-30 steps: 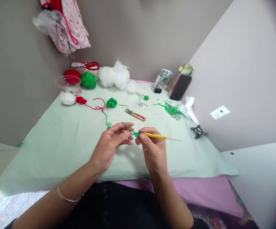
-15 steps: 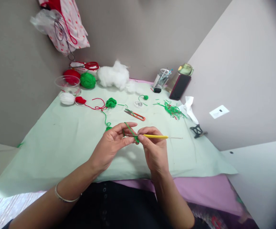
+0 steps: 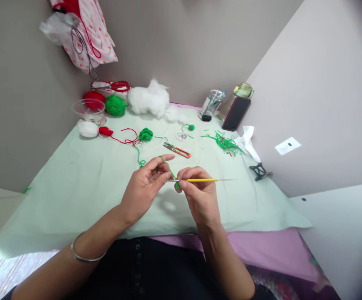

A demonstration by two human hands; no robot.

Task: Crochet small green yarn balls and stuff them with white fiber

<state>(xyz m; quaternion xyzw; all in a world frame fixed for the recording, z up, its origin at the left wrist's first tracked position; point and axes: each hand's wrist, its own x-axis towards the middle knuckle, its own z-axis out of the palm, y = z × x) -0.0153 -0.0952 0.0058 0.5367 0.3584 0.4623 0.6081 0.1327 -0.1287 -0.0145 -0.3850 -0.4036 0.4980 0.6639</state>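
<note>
My right hand [image 3: 201, 193] pinches a yellow-handled crochet hook [image 3: 202, 180], held level with its metal tip pointing left. A small green crochet piece [image 3: 177, 186] hangs at the hook beside my right fingertips. Green yarn [image 3: 168, 166] runs from the hook up over the raised index finger of my left hand [image 3: 145, 183]. My left thumb and the other fingers close together near the hook's tip, with the yarn in that hand. Behind my left hand, a curl of green yarn trails toward a green yarn bundle [image 3: 145, 134] on the cloth.
Orange thread snips [image 3: 177, 150] lie beyond my hands. Green yarn scraps [image 3: 227, 144] are heaped to the right. White stuffing [image 3: 149, 100], a green yarn ball [image 3: 115, 105] and a clear tub [image 3: 89, 112] stand at the back. A phone [image 3: 236, 113] leans on a bottle at the right.
My left hand has shifted slightly left and up, away from my right fingers. The yarn between them is longer, and the green piece hangs nearer my right fingertips.
</note>
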